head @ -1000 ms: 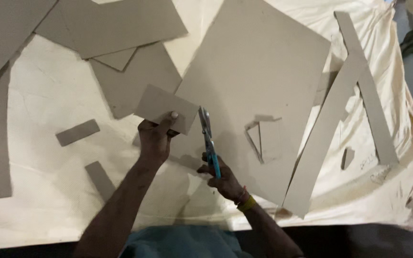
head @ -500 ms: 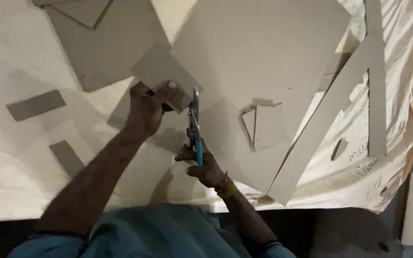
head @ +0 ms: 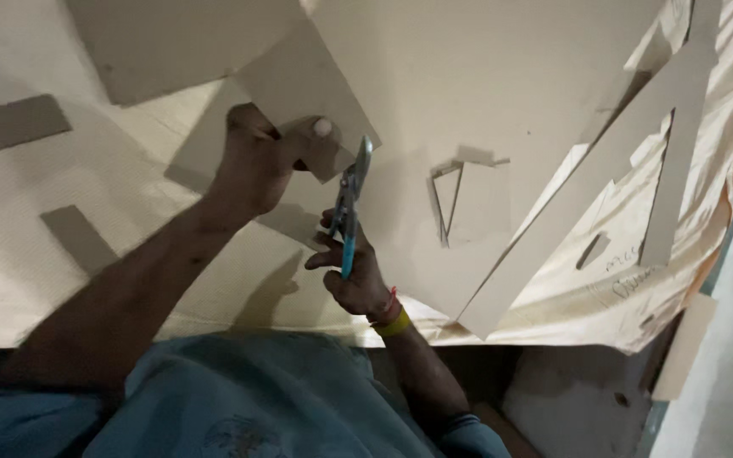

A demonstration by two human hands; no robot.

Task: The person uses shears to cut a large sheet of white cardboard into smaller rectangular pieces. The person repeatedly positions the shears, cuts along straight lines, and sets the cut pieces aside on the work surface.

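Covering table: cream cloth (head: 86,280) w/ grey board offcuts (head: 10,125).

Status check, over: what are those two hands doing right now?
Left hand grips small cardboard piece. Right hand holds blue-handled snips, blades at the piece's edge. Large cardboard sheet lies underneath; nothing blocking.

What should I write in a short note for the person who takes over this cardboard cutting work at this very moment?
Left hand: grips a small grey-brown cardboard piece, thumb on top, lifted over the cream cloth-covered table.
Right hand: closed on the blue-handled metal scissors, blades at the piece's right edge.
Around: large flat cardboard sheet to the right; long cardboard strips crossing it; small rectangular offcuts on the left.
Done: several pieces and strips are already cut.
Left: the cut on the held piece looks unfinished; how far it runs is hidden.
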